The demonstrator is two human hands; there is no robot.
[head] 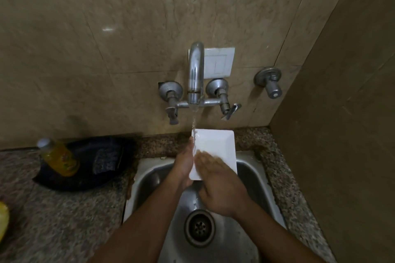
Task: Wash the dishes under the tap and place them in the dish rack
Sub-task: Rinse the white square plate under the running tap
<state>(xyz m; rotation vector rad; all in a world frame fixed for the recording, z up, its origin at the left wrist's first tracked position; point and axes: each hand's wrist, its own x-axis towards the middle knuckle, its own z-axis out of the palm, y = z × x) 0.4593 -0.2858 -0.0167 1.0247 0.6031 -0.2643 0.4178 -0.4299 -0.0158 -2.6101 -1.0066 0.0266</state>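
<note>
Hands: left hand (184,166) holds white plate (218,147) edge; right hand (220,186) flat, rubbing.
Plate axis: tilted away, toward tap (195,74).

One plate (215,147), two hands (183,166) (222,190), one tap (195,70), one sink (252,177), one drain (199,228), three wall valves (171,92) (218,87) (268,78), one bottle (57,158), one switch plate (219,62).
</note>
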